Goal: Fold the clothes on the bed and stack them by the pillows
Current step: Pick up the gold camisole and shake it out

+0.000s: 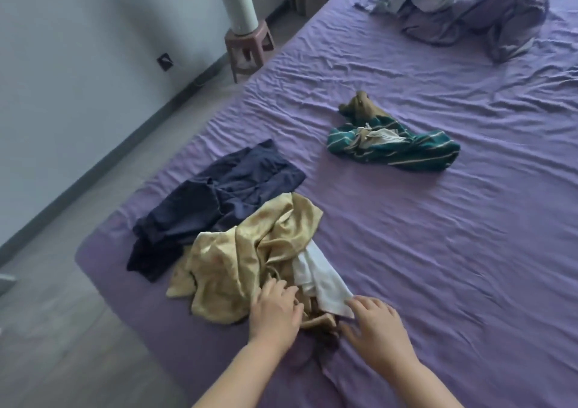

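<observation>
Both bare forearms reach in from about 6 o'clock, angled toward the middle of the near pile. The left hand [275, 309] lies palm down on the lower edge of the gold satin garment [247, 260], fingers spread loosely and slightly curled over the fabric, not clearly pinching it. The right hand [377, 329] also faces palm down, fingers apart, its fingertips touching the corner of the white cloth [322, 282] that pokes out from under the gold garment's 4 o'clock side. Whether that hand grips the corner cannot be told.

The navy garment [219, 198] lies crumpled at 10 o'clock from the gold one, touching it. The green striped garment [397, 146] sits well apart at 1 o'clock on the purple sheet [438, 251]. A rumpled blue-grey bedding heap [469, 10] lies at the far end.
</observation>
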Motion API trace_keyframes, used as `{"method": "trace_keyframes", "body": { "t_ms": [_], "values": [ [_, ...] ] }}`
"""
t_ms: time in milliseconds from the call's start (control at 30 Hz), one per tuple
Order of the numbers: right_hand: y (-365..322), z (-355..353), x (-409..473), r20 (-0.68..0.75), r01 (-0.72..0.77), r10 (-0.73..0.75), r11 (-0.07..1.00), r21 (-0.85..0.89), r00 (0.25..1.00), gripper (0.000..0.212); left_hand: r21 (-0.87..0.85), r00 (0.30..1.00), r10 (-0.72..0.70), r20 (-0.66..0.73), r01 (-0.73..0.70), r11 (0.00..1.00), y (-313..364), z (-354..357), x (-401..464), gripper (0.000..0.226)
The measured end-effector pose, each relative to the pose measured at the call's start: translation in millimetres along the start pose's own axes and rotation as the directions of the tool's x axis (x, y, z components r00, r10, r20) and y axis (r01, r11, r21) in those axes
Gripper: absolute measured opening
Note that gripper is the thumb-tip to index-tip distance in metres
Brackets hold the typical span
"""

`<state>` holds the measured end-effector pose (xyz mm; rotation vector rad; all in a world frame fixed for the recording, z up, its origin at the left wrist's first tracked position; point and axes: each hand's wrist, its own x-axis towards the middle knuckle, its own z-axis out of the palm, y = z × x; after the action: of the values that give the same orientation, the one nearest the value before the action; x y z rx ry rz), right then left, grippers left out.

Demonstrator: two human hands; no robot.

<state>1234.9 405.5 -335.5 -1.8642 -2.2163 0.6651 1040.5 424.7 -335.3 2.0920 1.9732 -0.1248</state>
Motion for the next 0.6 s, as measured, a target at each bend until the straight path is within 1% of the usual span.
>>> {"method": "trace_keyframes", "body": {
  "t_ms": [100,167,267,300,367,400,433,467,500,533,567,600],
  "values": [
    [-28.1,19.4,34.3,0.065,0.008,-0.009,1.0,0.018,0.998,0.048,0.033,0.993,-0.095,-0.068,0.098,0.995,-45.0,-13.7,25.7,0.04],
    [-42.5,32.3,57.4,0.047,0.053,-0.056,0.997,0.059,0.997,0.052,0.054,0.986,-0.158,-0.057,0.162,0.985,-70.8,-21.0,42.8,0.047],
    [-67.9,46.0,86.7,0.008,0.136,-0.138,0.982,0.13,0.99,0.057,-0.004,0.968,-0.249,-0.038,0.249,0.968,-100.9,-25.4,62.1,0.067],
    [-75.9,50.9,92.3,0.022,0.164,-0.169,0.977,0.14,0.985,0.06,-0.042,0.962,-0.27,-0.028,0.269,0.962,-108.7,-25.1,65.5,0.075],
    [-89.8,65.2,94.4,0.111,0.212,-0.22,0.974,0.08,0.969,0.075,-0.119,0.96,-0.28,0.013,0.28,0.953,-122.0,-22.3,69.0,0.08],
    [-95.4,72.3,91.8,0.187,0.232,-0.229,0.973,0.007,0.955,0.08,-0.177,0.959,-0.279,0.045,0.283,0.943,-126.9,-20.3,69.5,0.077],
    [-99.8,78.2,87.1,0.232,0.272,-0.249,0.959,-0.075,0.94,0.077,-0.24,0.959,-0.274,0.072,0.283,0.929,-131.0,-18.6,69.3,0.07],
    [-102.5,81.5,83.1,0.228,0.317,-0.276,0.934,-0.164,0.934,0.063,-0.291,0.961,-0.262,0.087,0.276,0.916,-134.4,-17.5,69.1,0.061],
    [-102.5,81.1,80.9,0.184,0.326,-0.289,0.921,-0.215,0.939,0.041,-0.326,0.965,-0.247,0.083,0.261,0.909,-136.8,-17.8,69.0,0.051],
    [-100.7,76.3,80.3,0.108,0.292,-0.274,0.933,-0.209,0.956,0.023,-0.352,0.969,-0.24,0.064,0.247,0.903,-137.5,-20.2,69.3,0.042],
    [-95.8,71.1,80.5,0.043,0.255,-0.251,0.958,-0.134,0.967,0.013,-0.378,0.971,-0.238,0.033,0.232,0.896,-136.7,-24.8,69.6,0.034],
    [-91.1,61.2,81.0,0.011,0.209,-0.209,0.978,0.012,0.978,0.008,-0.403,0.973,-0.233,-0.004,0.211,0.89,-133.5,-31.5,70.4,0.027]
  ]
}}
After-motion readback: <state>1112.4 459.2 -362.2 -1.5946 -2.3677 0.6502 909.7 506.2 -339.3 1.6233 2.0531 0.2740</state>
